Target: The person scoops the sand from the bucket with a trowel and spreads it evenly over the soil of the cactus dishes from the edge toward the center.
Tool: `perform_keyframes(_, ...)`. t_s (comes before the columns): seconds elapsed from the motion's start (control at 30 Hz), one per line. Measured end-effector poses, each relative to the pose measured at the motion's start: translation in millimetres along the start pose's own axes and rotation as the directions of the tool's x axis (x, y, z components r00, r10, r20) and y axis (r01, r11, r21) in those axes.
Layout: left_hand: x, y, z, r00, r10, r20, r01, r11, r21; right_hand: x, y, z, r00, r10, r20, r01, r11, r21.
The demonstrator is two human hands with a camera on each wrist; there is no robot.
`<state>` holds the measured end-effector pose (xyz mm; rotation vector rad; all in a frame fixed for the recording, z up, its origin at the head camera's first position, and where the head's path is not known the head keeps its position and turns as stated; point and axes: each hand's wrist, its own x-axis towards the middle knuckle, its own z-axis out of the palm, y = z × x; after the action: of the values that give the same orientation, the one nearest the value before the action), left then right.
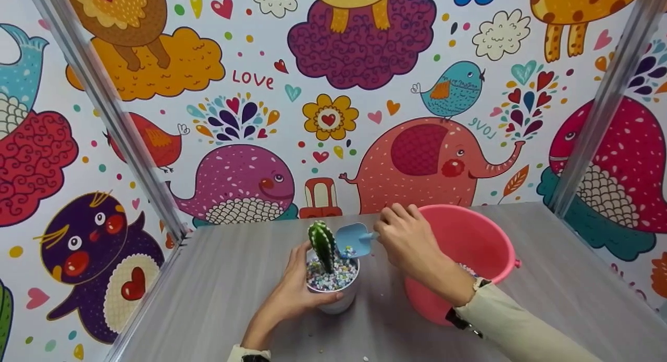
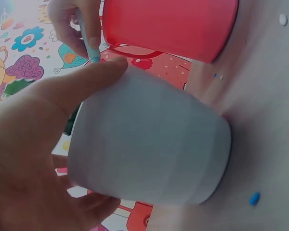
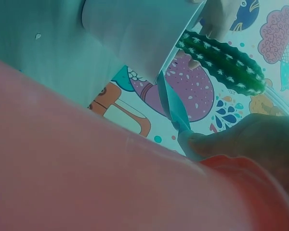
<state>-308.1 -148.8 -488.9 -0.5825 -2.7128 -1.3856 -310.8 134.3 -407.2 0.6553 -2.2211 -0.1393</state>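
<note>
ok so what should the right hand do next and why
Probably tilt the blue scoop downward with the right hand so its load slides in: small pebbles lie on it, its tip reaches the white pot, and the left hand holds that pot.

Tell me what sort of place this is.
Probably a small work booth, perhaps purpose-built: cartoon-printed walls, metal posts at the back corners, and a grey tabletop reaching the back wall.

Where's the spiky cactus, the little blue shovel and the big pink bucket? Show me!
Cactus [image 1: 323, 247]: head view, on the middle of its green stem.
Shovel [image 1: 355, 238]: head view, on its blue blade.
Bucket [image 1: 469, 234]: head view, on its bare inside wall.
</note>
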Motion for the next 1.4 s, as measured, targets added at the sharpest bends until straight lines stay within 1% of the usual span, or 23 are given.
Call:
perform_keyframes(0.13, 0.2, -1.4, -3.7, 0.999, -0.017, 0.042, 0.018, 1.0, -0.014, -0.5, 0, -1, 1.0, 0.015, 0.012, -0.015, 1.0, 0.014)
perform_keyframes(0.37, 0.7, -5.0, -10.3, 0.996, 0.026, 0.08, -0.021, 0.998, -0.063, -0.9, 1, -3, 0.999, 0.024, 0.021, -0.025, 0.999, 0.021)
perform_keyframes(0.4, 0.5, -5.3, -10.7, 0.996, 0.024, 0.082, -0.019, 0.998, -0.066, -0.9, 2, -3, 1.0, 0.024, 0.021, -0.024, 1.0, 0.018)
perform_keyframes(0.5, -0.1, -5.0, -9.0, 0.997, 0.017, 0.079, -0.012, 0.998, -0.064, -0.9, 2, -4, 0.999, 0.024, 0.023, -0.024, 1.0, 0.014)
perform_keyframes(0.63, -0.6, -2.8, -4.2, 0.999, -0.016, 0.049, 0.018, 0.999, -0.041, -0.7, 2, -5, 0.999, 0.029, 0.029, -0.03, 0.999, 0.022)
perform_keyframes(0.73, 0.0, -2.9, -3.6, 0.999, -0.04, 0.036, 0.042, 0.999, -0.032, -0.9, 3, -7, 0.999, 0.032, 0.021, -0.033, 0.999, 0.028)
perform_keyframes(0.83, 0.6, -4.7, -6.0, 0.999, -0.041, 0.033, 0.042, 0.998, -0.04, -1.1, 2, -8, 0.999, 0.03, 0.012, -0.03, 0.999, 0.027)
perform_keyframes(0.97, 1.3, -8.1, -9.9, 1.0, -0.008, 0.023, 0.009, 0.998, -0.057, -1.9, 2, -10, 1.0, 0.023, 0.012, -0.023, 0.999, 0.031)
perform_keyframes(1.03, 1.4, -8.9, -11.4, 1.0, -0.004, 0.024, 0.006, 0.998, -0.064, -2.6, 2, -11, 1.0, 0.022, 0.016, -0.023, 0.999, 0.037)
perform_keyframes(1.2, 1.2, -8.4, -13.7, 0.999, -0.03, 0.042, 0.033, 0.997, -0.074, -3.7, 2, -13, 0.999, 0.028, 0.019, -0.029, 0.999, 0.046)
perform_keyframes(1.4, 0.8, -9.3, -15.2, 0.999, -0.022, 0.05, 0.027, 0.996, -0.089, -3.4, 2, -11, 0.999, 0.035, -0.001, -0.035, 0.998, 0.052)
